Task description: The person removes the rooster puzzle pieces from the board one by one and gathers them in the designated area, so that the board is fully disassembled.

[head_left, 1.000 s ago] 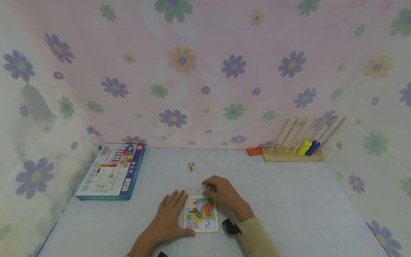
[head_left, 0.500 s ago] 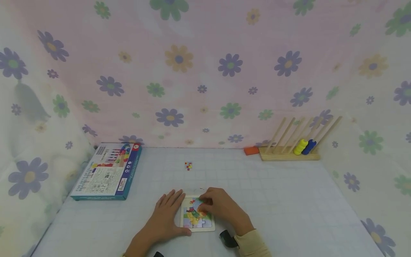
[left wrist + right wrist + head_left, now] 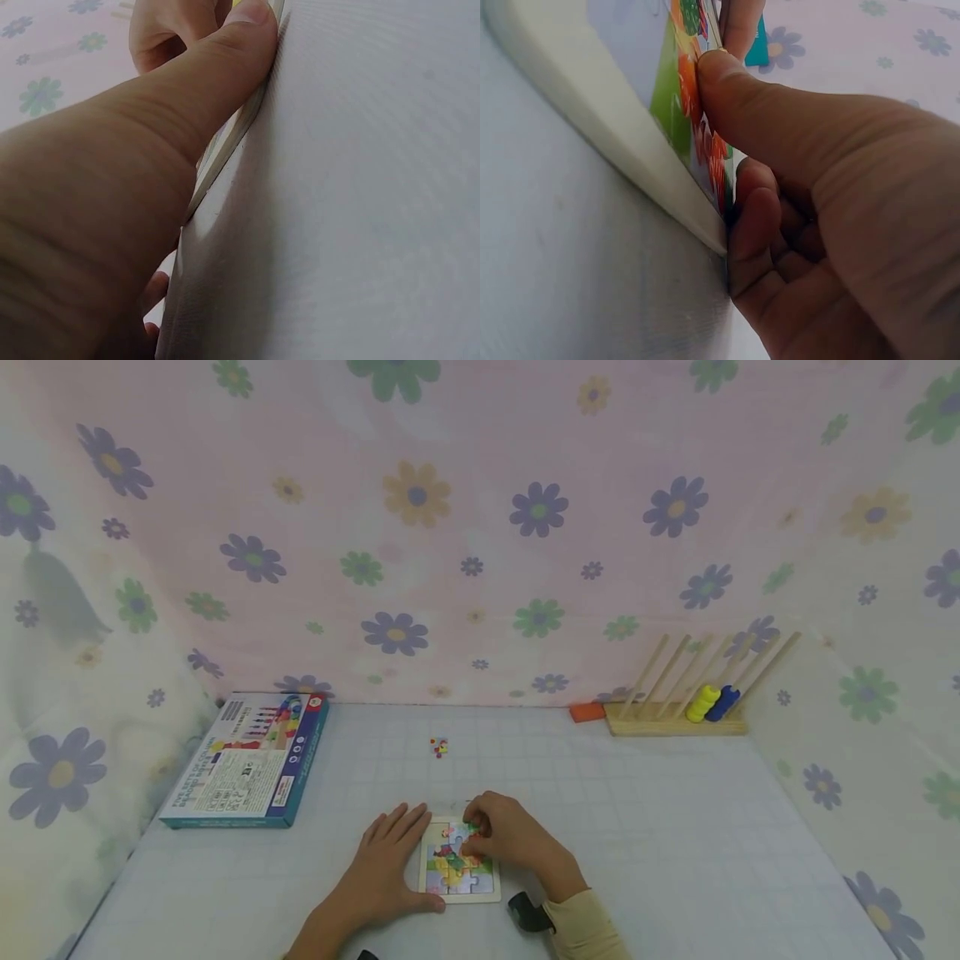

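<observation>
A small jigsaw puzzle in a pale frame point(image 3: 460, 898) lies on the table before me, its picture colourful with an orange-red figure at the right. My left hand point(image 3: 378, 868) rests along the frame's left side, fingers extended and thumb at the lower edge. Over the puzzle's upper right is my right hand point(image 3: 513, 837), fingers curled and thumb low on the orange part. Its thumb and fingers pinch a puzzle piece point(image 3: 686, 79) there; the right wrist view shows the fingers at the frame's corner. The pinched piece is mostly hidden.
Beyond the frame lies a small cluster of loose puzzle pieces point(image 3: 438, 747). A flat toy box point(image 3: 247, 764) is at the left. At the back right stands a wooden peg rack point(image 3: 675, 727) with yellow and blue beads, beside an orange block point(image 3: 587, 712).
My right hand has come down from above the frame's top edge onto the puzzle's upper right, thumb on the picture. My left hand keeps its place along the frame.
</observation>
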The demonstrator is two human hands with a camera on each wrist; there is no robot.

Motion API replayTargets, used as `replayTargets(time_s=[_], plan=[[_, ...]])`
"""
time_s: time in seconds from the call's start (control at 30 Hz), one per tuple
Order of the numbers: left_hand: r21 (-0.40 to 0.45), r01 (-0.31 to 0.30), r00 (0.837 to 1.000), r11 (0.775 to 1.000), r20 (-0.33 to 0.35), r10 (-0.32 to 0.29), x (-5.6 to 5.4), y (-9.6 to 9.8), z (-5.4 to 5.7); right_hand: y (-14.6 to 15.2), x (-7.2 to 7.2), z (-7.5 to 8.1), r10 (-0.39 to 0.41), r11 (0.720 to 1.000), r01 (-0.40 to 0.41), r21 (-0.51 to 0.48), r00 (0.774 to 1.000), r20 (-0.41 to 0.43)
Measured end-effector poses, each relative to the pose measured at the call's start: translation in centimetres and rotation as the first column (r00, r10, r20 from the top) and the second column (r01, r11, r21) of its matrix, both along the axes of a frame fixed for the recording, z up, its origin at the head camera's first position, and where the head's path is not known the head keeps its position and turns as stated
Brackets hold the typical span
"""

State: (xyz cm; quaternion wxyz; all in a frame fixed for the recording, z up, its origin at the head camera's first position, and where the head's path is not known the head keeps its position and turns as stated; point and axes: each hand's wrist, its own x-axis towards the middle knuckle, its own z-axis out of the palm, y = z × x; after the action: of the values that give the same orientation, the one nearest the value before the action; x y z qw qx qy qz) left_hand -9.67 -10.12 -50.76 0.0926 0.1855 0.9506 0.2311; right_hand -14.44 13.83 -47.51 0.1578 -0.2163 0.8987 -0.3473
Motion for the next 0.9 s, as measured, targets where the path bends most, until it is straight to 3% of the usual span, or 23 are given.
replayTargets(time_s=[0.3, 0.57, 0.9], plan=[[0.001, -0.005, 1.0, 1.0, -0.018, 0.005, 0.06, 0.0, 0.02, 0.0, 0.03, 0.24, 0.012, 0.999, -0.012, -0.043, 1.0, -0.012], [0.005, -0.01, 1.0, 1.0, -0.006, 0.01, 0.18, 0.11, 0.1, 0.16, 0.01, -0.51, 0.037, 0.999, -0.038, -0.014, 0.997, -0.069], [0.005, -0.004, 1.0, 1.0, -0.012, 0.004, 0.22, 0.07, 0.21, 0.28, -0.05, -0.54, 0.056, 0.998, -0.058, -0.014, 0.995, -0.081]])
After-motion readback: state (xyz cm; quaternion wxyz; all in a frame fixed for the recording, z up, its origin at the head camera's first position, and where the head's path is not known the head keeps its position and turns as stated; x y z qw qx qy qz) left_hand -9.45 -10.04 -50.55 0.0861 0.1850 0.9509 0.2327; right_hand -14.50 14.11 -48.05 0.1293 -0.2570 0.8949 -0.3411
